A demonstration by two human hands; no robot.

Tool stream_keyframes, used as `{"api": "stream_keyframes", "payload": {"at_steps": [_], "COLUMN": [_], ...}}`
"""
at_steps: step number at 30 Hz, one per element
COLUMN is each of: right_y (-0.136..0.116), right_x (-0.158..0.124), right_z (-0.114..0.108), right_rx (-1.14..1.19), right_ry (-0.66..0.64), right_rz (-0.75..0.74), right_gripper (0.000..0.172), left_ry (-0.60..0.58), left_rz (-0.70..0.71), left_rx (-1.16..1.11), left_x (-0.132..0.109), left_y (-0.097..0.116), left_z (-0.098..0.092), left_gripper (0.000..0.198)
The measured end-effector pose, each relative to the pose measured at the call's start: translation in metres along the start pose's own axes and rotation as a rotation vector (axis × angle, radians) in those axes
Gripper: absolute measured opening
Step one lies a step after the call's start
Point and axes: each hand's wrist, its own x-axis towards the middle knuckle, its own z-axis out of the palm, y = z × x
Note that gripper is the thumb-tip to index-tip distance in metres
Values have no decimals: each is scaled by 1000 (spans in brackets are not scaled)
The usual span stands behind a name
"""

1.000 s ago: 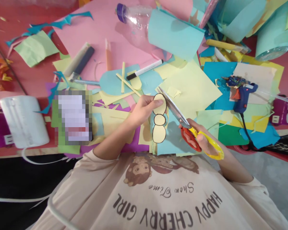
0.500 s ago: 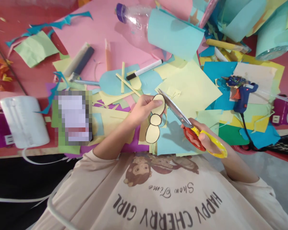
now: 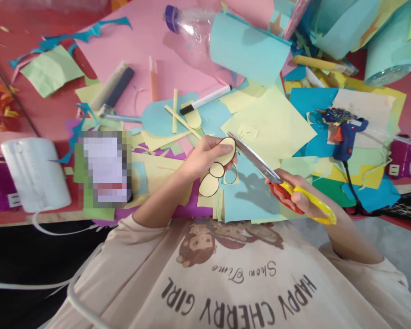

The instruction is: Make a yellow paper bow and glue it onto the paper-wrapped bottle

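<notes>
At the table's near edge, the left hand [image 3: 205, 157] pinches the cutout [image 3: 209, 184], now swung toward seven o'clock; the right hand [image 3: 301, 197], gripping the scissors [image 3: 256, 160], has drawn back toward four; the trimming is moving round the outline.

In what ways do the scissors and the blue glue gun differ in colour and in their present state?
The scissors have red and yellow handles; the glue gun is blue. The scissors are held in the right hand, tips by the paper cut-out that the left hand grips; the glue gun lies untouched on loose papers. The glue gun trails a black cord; the scissors have none. Both are hand tools.
</notes>
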Motion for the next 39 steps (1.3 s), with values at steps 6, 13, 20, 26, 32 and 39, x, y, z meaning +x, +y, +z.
{"api": "stream_keyframes", "payload": {"at_steps": [6, 13, 20, 26, 32, 39], "right_y": [-2, -8, -16, -5, -15, -41], "right_x": [-1, 0, 14, 50, 39, 57], "right_z": [-1, -8, -20, -27, -29, -21], "right_rx": [-31, -274, -999, -1296, -1256, -659], "right_ry": [0, 158, 592, 707, 622, 430], "right_rz": [16, -15, -153, -171, -195, -364], "right_gripper": [79, 59, 32, 30, 36, 30], "left_ry": [9, 31, 179, 235, 282, 544], "left_rz": [-15, 8, 179, 172, 204, 493], "left_rx": [40, 58, 43, 187, 220, 434], "left_x": [0, 0, 4, 7, 10, 15], "left_y": [2, 2, 1, -3, -1, 14], "left_z": [2, -1, -3, -1, 1, -5], "left_gripper": [26, 27, 35, 47, 53, 46]}}
